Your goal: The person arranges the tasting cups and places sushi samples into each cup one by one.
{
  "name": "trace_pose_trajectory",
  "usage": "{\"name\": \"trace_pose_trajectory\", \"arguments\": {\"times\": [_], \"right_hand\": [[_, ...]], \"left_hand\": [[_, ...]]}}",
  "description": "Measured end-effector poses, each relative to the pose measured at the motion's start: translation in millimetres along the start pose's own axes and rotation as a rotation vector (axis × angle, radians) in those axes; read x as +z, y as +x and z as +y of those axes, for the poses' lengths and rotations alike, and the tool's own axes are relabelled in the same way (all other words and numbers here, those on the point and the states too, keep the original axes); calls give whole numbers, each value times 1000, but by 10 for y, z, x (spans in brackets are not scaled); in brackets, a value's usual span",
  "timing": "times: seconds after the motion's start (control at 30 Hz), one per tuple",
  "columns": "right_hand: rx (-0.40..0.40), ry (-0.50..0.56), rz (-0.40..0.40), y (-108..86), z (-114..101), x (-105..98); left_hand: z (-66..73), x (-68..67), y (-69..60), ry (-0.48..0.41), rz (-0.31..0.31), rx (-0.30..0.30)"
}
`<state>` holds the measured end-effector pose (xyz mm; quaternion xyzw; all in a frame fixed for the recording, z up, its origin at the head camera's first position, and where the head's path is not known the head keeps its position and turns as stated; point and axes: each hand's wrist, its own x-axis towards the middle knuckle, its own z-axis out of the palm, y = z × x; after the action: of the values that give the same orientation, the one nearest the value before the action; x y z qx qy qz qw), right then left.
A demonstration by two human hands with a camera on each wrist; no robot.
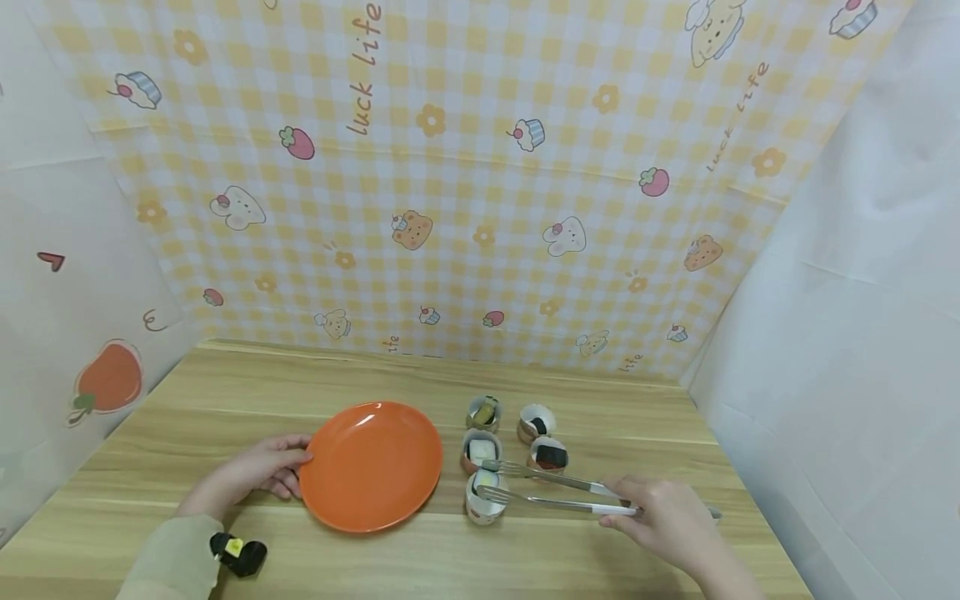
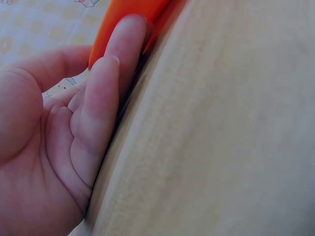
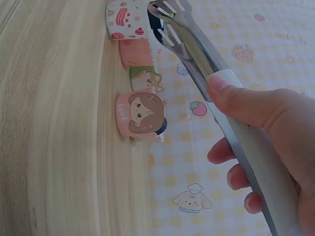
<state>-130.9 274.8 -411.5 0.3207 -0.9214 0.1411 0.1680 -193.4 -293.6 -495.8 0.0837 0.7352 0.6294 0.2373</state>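
At the left, my left hand (image 1: 262,467) pinches the rim of a round orange plate (image 1: 375,467), thumb over the edge and fingers beneath. The plate lies on the table with nothing on it. My right hand (image 1: 663,521) grips metal tongs (image 1: 558,503) by their white-sided handles. The tongs' arms stand apart, and their slotted ends reach over the front paper cup (image 1: 483,510) and the left middle cup (image 1: 470,463). Sushi-like pieces sit in both cups. Whether the tongs touch a piece, I cannot tell. In the right wrist view, the tongs' ends hover by a cake-printed cup (image 3: 128,19).
Three more paper cups with small food pieces stand close by: a back left cup (image 1: 483,412), a back right cup (image 1: 537,421) and a right middle cup (image 1: 549,458). A yellow checked cloth (image 1: 480,183) hangs behind the wooden table (image 1: 600,558). White sheets flank both sides.
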Motion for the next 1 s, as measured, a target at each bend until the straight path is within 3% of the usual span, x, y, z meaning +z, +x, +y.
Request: {"name": "trace_pose_trajectory", "arguments": {"times": [1.0], "right_hand": [[-47,-57,58,1,-15,67]], "left_hand": [[12,-5,-1,-9,-7,0]]}}
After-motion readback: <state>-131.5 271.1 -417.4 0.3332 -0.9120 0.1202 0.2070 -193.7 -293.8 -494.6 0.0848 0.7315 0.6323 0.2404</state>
